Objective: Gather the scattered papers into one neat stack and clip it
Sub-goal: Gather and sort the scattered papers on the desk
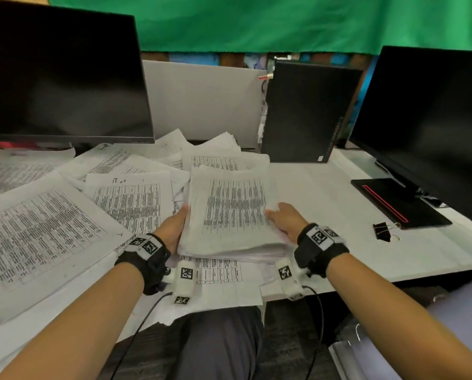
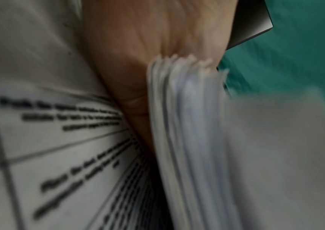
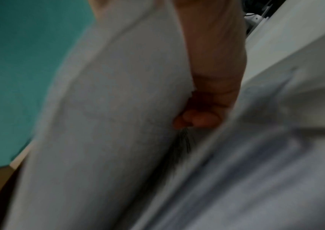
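Note:
A thick stack of printed papers (image 1: pixel 234 212) is held a little above the desk between both hands, its near edge raised. My left hand (image 1: pixel 175 226) grips the stack's left edge. In the left wrist view the sheets' edges (image 2: pixel 187 124) press against the palm (image 2: pixel 148 46). My right hand (image 1: pixel 287 218) holds the right edge with the thumb on top. Curled fingers (image 3: pixel 197 119) show under the paper (image 3: pixel 118 109) in the right wrist view. A black binder clip (image 1: pixel 381 231) lies on the desk to the right of my right hand.
Loose printed sheets (image 1: pixel 37 229) cover the desk's left half and lie under the stack (image 1: pixel 218 272). Dark monitors stand at left (image 1: pixel 59 78) and right (image 1: pixel 435 119), a black computer tower (image 1: pixel 306 111) between them. A black base with a red line (image 1: pixel 396 204) sits by the clip.

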